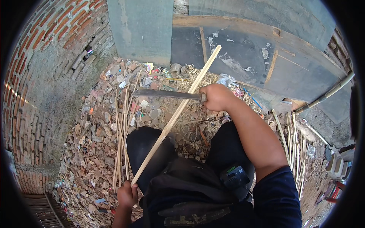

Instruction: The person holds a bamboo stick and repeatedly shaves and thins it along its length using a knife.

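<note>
My left hand [127, 194] is closed round the near end of a long pale strip of split bamboo or wood [166, 131], which slants up to the far right across my knees. My right hand [218, 97] is closed on the handle of a machete [167, 94]. Its dark blade points left and crosses the strip near the strip's upper part. Whether the blade touches the strip or passes just over it, I cannot tell. The fingers of my right hand hide most of the handle.
Several thin strips [121, 140] lie on the rubble to the left, more strips [291, 142] to the right. Curled shavings [192, 72] and litter cover the stony ground ahead. A brick wall [34, 98] rises at left; grey panels [140, 34] stand at the back, with a pole [325, 95] at right.
</note>
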Action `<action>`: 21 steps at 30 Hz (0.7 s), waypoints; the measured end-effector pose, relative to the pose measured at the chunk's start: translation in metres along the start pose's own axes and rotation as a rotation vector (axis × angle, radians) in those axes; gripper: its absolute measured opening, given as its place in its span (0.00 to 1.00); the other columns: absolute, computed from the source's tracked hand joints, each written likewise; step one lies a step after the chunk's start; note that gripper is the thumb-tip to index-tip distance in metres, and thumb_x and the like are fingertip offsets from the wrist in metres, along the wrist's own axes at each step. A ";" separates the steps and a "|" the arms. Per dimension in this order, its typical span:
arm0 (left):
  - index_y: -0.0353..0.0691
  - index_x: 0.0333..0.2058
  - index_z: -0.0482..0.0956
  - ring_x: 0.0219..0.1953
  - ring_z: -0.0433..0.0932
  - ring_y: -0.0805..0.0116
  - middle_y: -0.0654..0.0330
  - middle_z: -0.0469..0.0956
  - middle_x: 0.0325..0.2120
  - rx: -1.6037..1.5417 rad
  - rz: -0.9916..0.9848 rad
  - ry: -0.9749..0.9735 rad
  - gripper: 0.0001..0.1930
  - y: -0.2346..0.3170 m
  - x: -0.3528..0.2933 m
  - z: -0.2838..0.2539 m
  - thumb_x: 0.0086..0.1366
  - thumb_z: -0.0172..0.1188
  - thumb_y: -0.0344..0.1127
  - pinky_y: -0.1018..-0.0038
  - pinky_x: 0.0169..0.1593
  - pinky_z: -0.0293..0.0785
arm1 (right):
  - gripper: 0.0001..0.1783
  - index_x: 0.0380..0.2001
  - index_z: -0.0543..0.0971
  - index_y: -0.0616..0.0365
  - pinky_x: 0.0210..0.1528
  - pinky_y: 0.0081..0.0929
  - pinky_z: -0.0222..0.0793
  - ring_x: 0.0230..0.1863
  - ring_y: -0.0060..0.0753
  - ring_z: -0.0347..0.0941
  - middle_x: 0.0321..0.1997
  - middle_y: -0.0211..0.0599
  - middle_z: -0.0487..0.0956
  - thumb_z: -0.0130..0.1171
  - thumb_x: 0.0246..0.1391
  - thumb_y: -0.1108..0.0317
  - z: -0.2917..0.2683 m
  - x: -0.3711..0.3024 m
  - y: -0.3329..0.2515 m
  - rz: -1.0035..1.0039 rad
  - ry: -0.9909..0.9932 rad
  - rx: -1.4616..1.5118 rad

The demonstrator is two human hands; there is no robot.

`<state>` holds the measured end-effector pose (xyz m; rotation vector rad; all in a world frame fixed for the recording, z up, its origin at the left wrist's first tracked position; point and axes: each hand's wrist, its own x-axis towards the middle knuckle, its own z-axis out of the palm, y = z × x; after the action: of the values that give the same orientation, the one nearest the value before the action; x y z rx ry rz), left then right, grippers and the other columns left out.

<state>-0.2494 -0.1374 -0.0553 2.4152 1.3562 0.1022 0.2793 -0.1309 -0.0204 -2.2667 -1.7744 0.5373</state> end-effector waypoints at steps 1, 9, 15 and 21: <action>0.37 0.28 0.68 0.21 0.76 0.34 0.42 0.74 0.16 0.031 0.010 0.006 0.16 0.005 0.003 0.001 0.70 0.59 0.42 0.47 0.24 0.70 | 0.18 0.42 0.83 0.56 0.48 0.49 0.76 0.43 0.58 0.81 0.36 0.52 0.84 0.66 0.48 0.62 0.006 0.000 0.011 0.009 -0.001 -0.002; 0.37 0.29 0.69 0.21 0.76 0.34 0.42 0.73 0.16 -0.007 0.013 0.004 0.15 -0.001 0.002 -0.001 0.71 0.58 0.42 0.49 0.25 0.70 | 0.15 0.40 0.83 0.53 0.49 0.47 0.77 0.44 0.54 0.82 0.37 0.49 0.84 0.61 0.46 0.67 0.000 -0.005 -0.006 0.055 0.088 0.093; 0.36 0.29 0.70 0.22 0.77 0.35 0.43 0.73 0.16 -0.019 0.040 0.011 0.17 0.003 0.010 0.001 0.72 0.57 0.43 0.50 0.25 0.70 | 0.15 0.39 0.82 0.57 0.50 0.48 0.76 0.46 0.55 0.81 0.38 0.51 0.84 0.61 0.44 0.68 0.004 0.006 0.030 0.129 0.066 0.099; 0.36 0.28 0.70 0.23 0.77 0.35 0.43 0.74 0.16 -0.069 0.014 -0.042 0.18 0.008 0.005 -0.013 0.72 0.57 0.43 0.51 0.26 0.70 | 0.18 0.44 0.83 0.55 0.53 0.46 0.76 0.48 0.53 0.81 0.43 0.50 0.84 0.61 0.47 0.66 0.002 -0.001 0.015 0.129 0.109 0.092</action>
<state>-0.2434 -0.1331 -0.0409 2.3563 1.2965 0.0994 0.2914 -0.1358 -0.0279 -2.3106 -1.5291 0.4971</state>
